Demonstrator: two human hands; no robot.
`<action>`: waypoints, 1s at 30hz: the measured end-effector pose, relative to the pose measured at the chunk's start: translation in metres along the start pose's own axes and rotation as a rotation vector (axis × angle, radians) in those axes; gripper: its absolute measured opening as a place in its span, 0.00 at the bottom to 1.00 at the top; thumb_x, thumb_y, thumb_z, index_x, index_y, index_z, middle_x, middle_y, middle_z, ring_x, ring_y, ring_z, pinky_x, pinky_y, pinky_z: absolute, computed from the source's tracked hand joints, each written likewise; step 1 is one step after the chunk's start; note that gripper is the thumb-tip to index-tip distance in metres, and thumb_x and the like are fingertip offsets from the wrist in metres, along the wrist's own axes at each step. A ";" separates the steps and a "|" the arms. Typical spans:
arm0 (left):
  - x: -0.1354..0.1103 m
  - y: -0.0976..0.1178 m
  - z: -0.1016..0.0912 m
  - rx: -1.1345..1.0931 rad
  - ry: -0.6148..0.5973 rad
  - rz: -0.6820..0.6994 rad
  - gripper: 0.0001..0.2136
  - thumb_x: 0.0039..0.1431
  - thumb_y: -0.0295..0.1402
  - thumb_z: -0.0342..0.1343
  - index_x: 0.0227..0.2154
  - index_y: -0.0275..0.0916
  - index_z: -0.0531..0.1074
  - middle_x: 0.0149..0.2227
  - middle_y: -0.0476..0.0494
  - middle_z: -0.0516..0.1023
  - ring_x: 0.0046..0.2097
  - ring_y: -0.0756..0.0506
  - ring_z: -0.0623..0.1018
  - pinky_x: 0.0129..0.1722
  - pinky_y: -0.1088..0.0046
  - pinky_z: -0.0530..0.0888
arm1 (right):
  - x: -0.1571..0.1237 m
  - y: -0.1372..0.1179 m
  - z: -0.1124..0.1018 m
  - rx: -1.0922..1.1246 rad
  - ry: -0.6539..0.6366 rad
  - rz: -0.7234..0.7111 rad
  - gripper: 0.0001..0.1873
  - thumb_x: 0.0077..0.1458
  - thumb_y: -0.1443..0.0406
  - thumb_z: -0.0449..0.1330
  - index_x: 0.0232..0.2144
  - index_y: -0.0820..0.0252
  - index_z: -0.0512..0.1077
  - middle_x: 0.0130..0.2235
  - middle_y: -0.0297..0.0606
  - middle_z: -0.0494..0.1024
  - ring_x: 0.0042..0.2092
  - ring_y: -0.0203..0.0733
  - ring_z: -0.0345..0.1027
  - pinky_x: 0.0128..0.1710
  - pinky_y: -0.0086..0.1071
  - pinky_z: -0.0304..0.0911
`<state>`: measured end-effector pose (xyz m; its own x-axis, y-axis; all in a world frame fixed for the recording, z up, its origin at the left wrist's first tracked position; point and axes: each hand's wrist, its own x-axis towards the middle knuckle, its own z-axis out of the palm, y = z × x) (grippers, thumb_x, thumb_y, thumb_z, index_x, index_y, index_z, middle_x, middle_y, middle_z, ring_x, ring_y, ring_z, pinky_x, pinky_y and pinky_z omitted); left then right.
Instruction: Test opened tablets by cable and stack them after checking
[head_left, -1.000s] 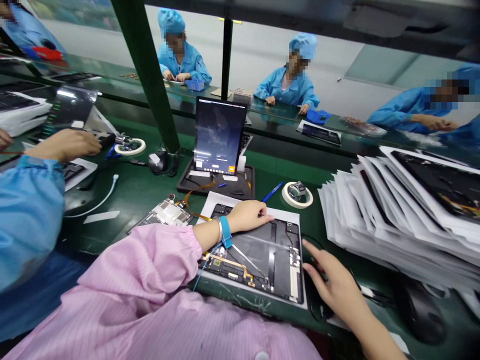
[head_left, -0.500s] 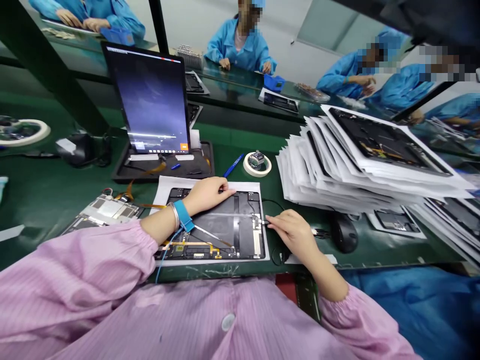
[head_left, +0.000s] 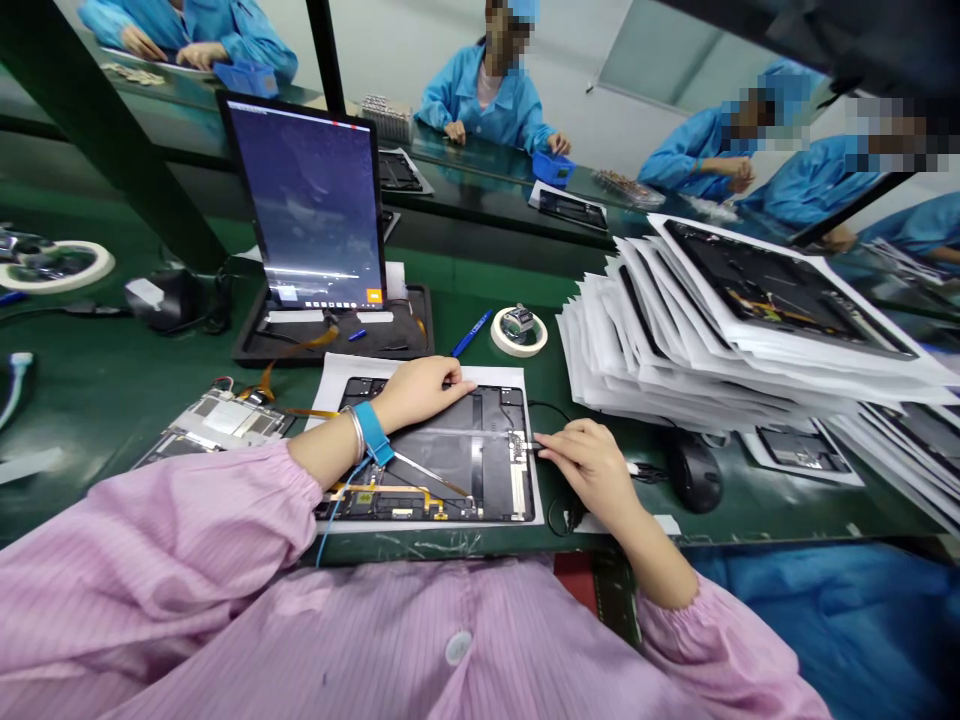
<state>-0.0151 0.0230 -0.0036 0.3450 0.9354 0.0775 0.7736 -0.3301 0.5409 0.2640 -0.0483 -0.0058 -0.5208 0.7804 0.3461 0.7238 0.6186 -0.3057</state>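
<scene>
Newly pinching hand [head_left: 594,472] at black casing [head_left: 442,460]

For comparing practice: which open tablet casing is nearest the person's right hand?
The casing under the left hand, beside the right hand; others, like the stack-top casing, lie farther away.

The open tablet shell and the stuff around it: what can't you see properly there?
Head view: part of the tablet shell, covered by the left hand and wrist.
Head view: what the small piece at the right hand is; too tiny, partly behind fingers.
Head view: icons on the upright screen; too small.
Head view: the pale cable's far end; cut off by the left edge.
</scene>
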 end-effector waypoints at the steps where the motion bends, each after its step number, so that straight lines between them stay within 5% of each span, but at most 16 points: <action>1: 0.001 0.000 0.000 0.001 0.001 -0.003 0.17 0.59 0.48 0.48 0.27 0.39 0.70 0.32 0.46 0.77 0.32 0.46 0.73 0.28 0.73 0.61 | 0.001 0.000 0.001 0.008 -0.010 0.012 0.11 0.62 0.61 0.55 0.41 0.55 0.76 0.34 0.35 0.79 0.38 0.43 0.64 0.40 0.39 0.57; 9: 0.000 0.004 0.002 -0.038 0.036 -0.003 0.15 0.57 0.46 0.51 0.27 0.38 0.71 0.29 0.46 0.76 0.31 0.46 0.73 0.29 0.73 0.64 | 0.001 0.003 0.008 0.119 -0.015 0.086 0.13 0.62 0.57 0.54 0.39 0.56 0.76 0.35 0.39 0.77 0.39 0.44 0.66 0.40 0.39 0.62; 13: 0.001 0.006 -0.039 -0.143 0.157 0.154 0.12 0.57 0.43 0.54 0.33 0.38 0.72 0.35 0.45 0.77 0.37 0.47 0.75 0.37 0.73 0.69 | 0.000 0.014 0.011 0.124 -0.013 0.063 0.12 0.60 0.57 0.55 0.39 0.54 0.74 0.36 0.37 0.76 0.38 0.43 0.68 0.40 0.37 0.64; 15: 0.000 -0.012 -0.077 -0.146 0.329 0.100 0.11 0.59 0.40 0.51 0.35 0.38 0.72 0.37 0.45 0.78 0.39 0.47 0.75 0.41 0.72 0.70 | 0.001 0.020 0.014 0.128 -0.010 0.050 0.12 0.59 0.56 0.56 0.39 0.53 0.74 0.36 0.36 0.76 0.38 0.43 0.69 0.40 0.36 0.64; 18: -0.009 -0.066 -0.131 -0.068 0.669 -0.199 0.12 0.55 0.27 0.50 0.41 0.35 0.72 0.44 0.42 0.77 0.46 0.45 0.74 0.50 0.70 0.68 | 0.001 0.025 0.018 0.130 -0.010 0.050 0.13 0.58 0.53 0.56 0.39 0.52 0.74 0.37 0.36 0.76 0.39 0.43 0.70 0.39 0.34 0.65; 20: -0.016 -0.111 -0.149 -0.013 0.700 -0.417 0.17 0.49 0.25 0.52 0.44 0.33 0.71 0.45 0.39 0.76 0.47 0.43 0.74 0.51 0.67 0.67 | 0.001 0.025 0.018 0.124 -0.017 0.067 0.14 0.58 0.52 0.56 0.38 0.52 0.74 0.37 0.36 0.76 0.39 0.43 0.70 0.40 0.34 0.66; 23: -0.020 -0.163 -0.149 -0.054 0.495 -0.485 0.13 0.44 0.27 0.56 0.37 0.33 0.73 0.39 0.41 0.78 0.42 0.42 0.76 0.46 0.68 0.71 | 0.000 0.025 0.018 0.114 -0.034 0.095 0.15 0.58 0.51 0.55 0.38 0.52 0.74 0.38 0.36 0.77 0.40 0.43 0.70 0.40 0.34 0.66; 25: -0.019 -0.179 -0.141 -0.036 0.448 -0.458 0.09 0.45 0.32 0.58 0.31 0.34 0.73 0.34 0.43 0.78 0.37 0.43 0.76 0.41 0.69 0.72 | -0.001 0.026 0.019 0.108 -0.038 0.110 0.16 0.57 0.51 0.55 0.38 0.52 0.74 0.38 0.36 0.77 0.40 0.43 0.71 0.41 0.34 0.66; 30: -0.018 -0.165 -0.132 0.081 0.500 -0.498 0.13 0.48 0.37 0.58 0.35 0.35 0.72 0.36 0.39 0.77 0.39 0.41 0.75 0.42 0.65 0.71 | -0.001 0.030 0.020 0.100 -0.036 0.115 0.16 0.57 0.50 0.56 0.38 0.52 0.74 0.38 0.36 0.77 0.40 0.43 0.71 0.41 0.33 0.66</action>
<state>-0.2193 0.0774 0.0165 -0.3303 0.9171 0.2231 0.8197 0.1616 0.5495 0.2771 -0.0289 -0.0327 -0.4543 0.8481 0.2726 0.7319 0.5298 -0.4285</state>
